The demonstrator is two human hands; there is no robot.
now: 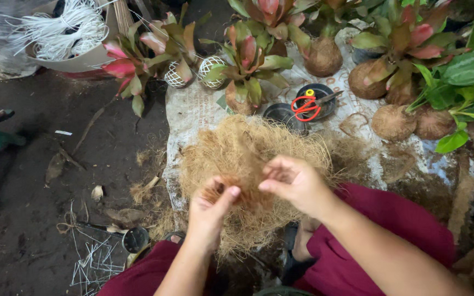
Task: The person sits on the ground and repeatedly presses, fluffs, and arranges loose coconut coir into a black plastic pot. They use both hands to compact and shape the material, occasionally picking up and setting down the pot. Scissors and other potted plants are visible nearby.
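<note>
1. Head view looks down on a person seated low, both bare hands working in a big heap of coconut fibre (248,164) that lies across the knees and spills onto a sheet on the ground (193,109).
2. The left hand (209,211) has thumb and fingers pressed together on a darker tuft of fibre (215,193), pinching it at the near edge of the heap; this looks like a grip for teasing strands apart.
3. The right hand (294,181) curls over the middle of the heap, fingertips drawn in and nipping loose strands just beside the left thumb, so the two hands seem to pull against each other.
4. The fibre is dry, wiry and tangled, pale tan, with no firm outline.
5. Beyond the heap, red-handled scissors (306,107) lie across a round black pot (316,98), within arm's reach; a second black pot (283,116) sits touching the heap's far edge.
6. Leafy plants with pink and green leaves (248,55) stand in a row at the back, several rooted in rough brown fibre-wrapped balls (323,56).
7. Two balls wrapped in white netting (175,77) sit among the plants on the left.
8. A tub of white cord (64,33) stands at the upper left on dark earth.
</note>
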